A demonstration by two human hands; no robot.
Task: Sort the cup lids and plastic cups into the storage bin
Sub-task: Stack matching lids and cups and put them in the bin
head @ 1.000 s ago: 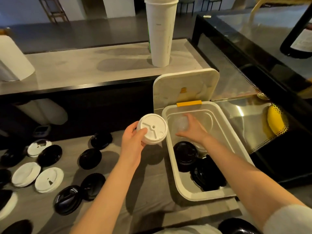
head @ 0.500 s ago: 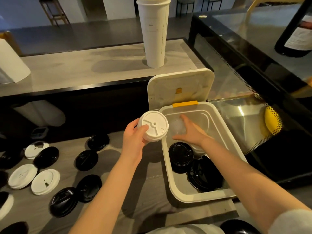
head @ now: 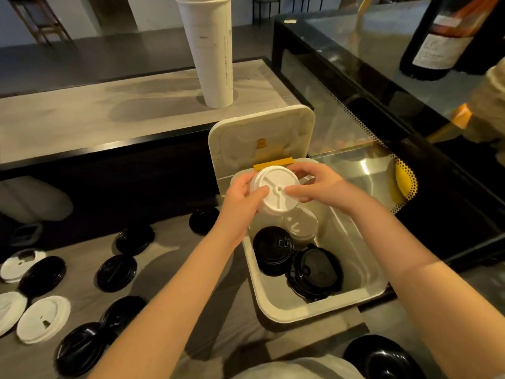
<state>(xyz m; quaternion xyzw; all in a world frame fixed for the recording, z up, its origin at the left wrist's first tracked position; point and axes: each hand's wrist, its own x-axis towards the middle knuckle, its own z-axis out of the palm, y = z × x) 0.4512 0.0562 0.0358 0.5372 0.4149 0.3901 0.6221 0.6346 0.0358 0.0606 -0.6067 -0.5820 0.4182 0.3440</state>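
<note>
A white cup lid [head: 274, 190] is held above the far end of the open white storage bin [head: 322, 307]. My left hand [head: 240, 198] grips its left edge with the thumb on top. My right hand [head: 319, 184] pinches its right edge, thumb on the top face. Inside the bin lie two black lids [head: 273, 250] [head: 314, 272] and a white lid [head: 302, 224] under the held one. Several black lids [head: 117, 272] and white lids [head: 43, 318] are spread over the grey counter to the left.
The bin's hinged cover [head: 262, 140] stands open behind it. A tall stack of white paper cups [head: 210, 50] stands on the raised ledge. A glass display case [head: 382, 138] borders the bin on the right. Another black lid [head: 382, 356] lies near the bottom edge.
My left hand has carried the white lid rightward over the bin. My right hand has come up out of the bin and taken the lid's right edge.
</note>
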